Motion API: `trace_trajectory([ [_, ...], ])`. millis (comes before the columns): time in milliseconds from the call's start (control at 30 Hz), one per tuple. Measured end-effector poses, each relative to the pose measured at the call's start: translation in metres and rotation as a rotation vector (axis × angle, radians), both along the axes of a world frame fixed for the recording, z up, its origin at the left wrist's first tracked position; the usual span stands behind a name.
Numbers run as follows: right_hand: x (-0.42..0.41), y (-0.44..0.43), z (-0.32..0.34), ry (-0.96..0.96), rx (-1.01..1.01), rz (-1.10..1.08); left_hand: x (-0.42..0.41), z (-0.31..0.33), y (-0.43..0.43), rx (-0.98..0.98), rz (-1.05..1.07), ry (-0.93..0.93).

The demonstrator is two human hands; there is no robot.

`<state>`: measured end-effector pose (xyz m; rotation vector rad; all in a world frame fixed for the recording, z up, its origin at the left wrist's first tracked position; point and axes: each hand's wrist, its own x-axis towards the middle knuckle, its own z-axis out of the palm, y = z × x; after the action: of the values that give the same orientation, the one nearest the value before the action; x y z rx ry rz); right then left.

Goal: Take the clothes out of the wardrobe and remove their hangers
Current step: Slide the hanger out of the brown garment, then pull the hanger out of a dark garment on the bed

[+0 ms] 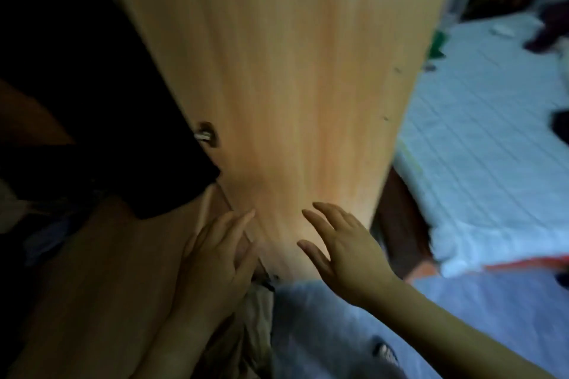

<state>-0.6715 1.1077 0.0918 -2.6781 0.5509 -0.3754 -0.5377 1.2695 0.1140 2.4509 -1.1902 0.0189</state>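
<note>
Presently: left hand [220,252] and right hand [345,252], fingers straight, grasping nothing, at the lower wardrobe door [292,86]; contact unclear.

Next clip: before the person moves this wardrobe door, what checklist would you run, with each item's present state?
1. Hands free: ok; left hand and right hand hold nothing, fingers straight.
2. Left hand at the edge of the wardrobe door: ok.
3. Right hand touching the door face: cannot tell, blurred.
4. Any hanging clothes visible in the dark wardrobe interior: not ok.
5. Room for the door beside the bed: cannot tell.
</note>
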Motion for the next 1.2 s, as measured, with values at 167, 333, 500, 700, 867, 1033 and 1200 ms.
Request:
trace_trajectory([
  [167,-0.114,-0.045,-0.042,0.097,0.104,-0.287,-0.087,-0.048,-0.090,0.135,-0.210,0.151],
  [333,-0.224,-0.117,-0.064,0.169,0.172,-0.562,-0.169,-0.081,-0.201,0.210,-0.443,0.208],
  [500,-0.347,-0.216,-0.071,0.179,0.215,-0.787,-0.277,-0.094,-0.345,0.175,-0.703,0.203],
  [700,-0.474,-0.313,-0.057,0.182,0.203,-1.027,-0.418,-0.085,-0.500,0.145,-0.950,0.199],
  [867,-0.534,-0.382,-0.063,0.189,0.240,-1.104,-0.481,-0.083,-0.590,0.153,-1.045,0.222],
  [1033,-0.568,-0.483,-0.079,0.114,0.276,-1.114,-0.515,-0.108,-0.683,0.157,-1.049,0.289],
  [1200,-0.610,-0.629,-0.079,0.153,0.271,-1.091,-0.553,-0.123,-0.827,0.175,-1.018,0.292],
])
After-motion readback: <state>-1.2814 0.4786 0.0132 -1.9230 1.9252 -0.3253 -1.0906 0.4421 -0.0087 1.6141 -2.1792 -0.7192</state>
